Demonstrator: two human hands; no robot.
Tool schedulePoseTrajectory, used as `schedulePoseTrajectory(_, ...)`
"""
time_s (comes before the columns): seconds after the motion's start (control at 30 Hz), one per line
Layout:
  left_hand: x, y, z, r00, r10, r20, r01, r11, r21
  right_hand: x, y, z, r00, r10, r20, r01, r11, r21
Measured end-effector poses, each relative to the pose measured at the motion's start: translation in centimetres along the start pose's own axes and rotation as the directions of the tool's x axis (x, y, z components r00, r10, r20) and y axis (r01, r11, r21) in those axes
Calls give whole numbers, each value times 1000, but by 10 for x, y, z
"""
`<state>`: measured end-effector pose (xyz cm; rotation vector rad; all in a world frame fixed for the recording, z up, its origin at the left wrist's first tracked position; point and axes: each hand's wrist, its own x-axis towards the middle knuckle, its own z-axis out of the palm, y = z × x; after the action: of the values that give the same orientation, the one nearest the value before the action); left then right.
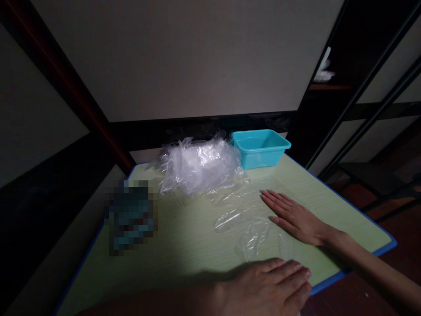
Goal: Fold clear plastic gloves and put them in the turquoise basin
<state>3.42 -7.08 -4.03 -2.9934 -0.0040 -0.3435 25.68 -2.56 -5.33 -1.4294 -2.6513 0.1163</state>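
Note:
A thin, wrinkled piece of clear plastic (255, 235) lies on the pale green tabletop; whether it is a bag or a glove I cannot tell. My right hand (297, 219) rests flat over its right side, palm down with fingers stretched out. Near the front edge is my left hand (271, 285), fingers extended toward the right, at the near end of the plastic. Its palm is hidden. Farther back sits a crumpled heap of clear plastic (200, 164).
A turquoise plastic basin (261, 156) stands at the back right, touching or close to the heap. On the left lies a pixelated item (133, 219). The table (184, 237) has a blue edge and meets a panelled wall (197, 61). A dark stool or chair (375, 177) is at right.

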Motion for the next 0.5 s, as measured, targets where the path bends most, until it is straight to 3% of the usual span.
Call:
schedulePoseTrajectory(0.2, -6, -1, -20, 998, 59, 34, -56, 996, -76, -7, -15, 2, 999, 37, -26, -38, 999, -16)
schedulePoseTrajectory(0.37, -15, -13, -32, 971, -199, 130, 227, 940, -254, -20, -45, 11, 995, 81, -51, -83, 996, -28)
schedulePoseTrajectory(0.5, -27, -29, -30, 855, -440, 272, 505, 825, -254, -25, -65, 11, 990, 132, -49, -131, 991, 17)
